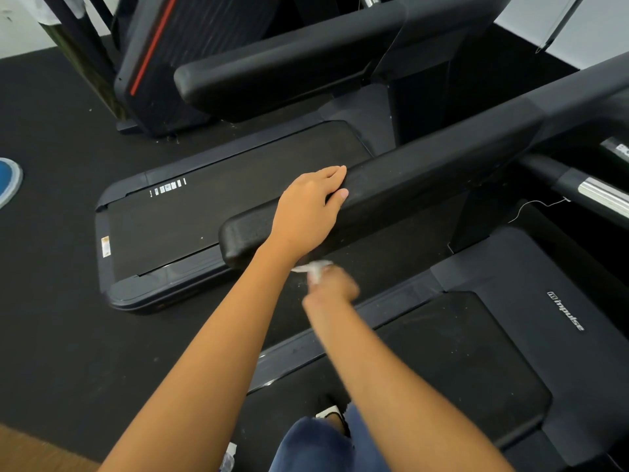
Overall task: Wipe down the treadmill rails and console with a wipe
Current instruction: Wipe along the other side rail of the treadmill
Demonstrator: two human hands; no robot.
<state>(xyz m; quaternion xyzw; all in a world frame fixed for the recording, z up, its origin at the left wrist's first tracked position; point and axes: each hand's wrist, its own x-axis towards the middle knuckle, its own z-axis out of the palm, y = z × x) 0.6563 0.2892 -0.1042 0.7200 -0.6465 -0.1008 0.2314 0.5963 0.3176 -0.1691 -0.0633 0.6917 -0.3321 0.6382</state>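
Left hand lies open-palmed atop the rail; blurred right hand, fisted on the wipe, risks missing the rail's underside by rushing

Blurred by motion: the right hand and the white wipe bunched in it, grip on the wipe unclear, contact with the underside of the near rail impossible to judge. Hidden beneath the left hand: a stretch of that rail's top. Cut off at the right edge: the rail's upper end, a chrome grip and the belt deck marked "impulse". Cropped at the top: the far rail and a red-striped panel. Clipped at left: a blue disc. Too small to read: white markings on the neighbouring belt.
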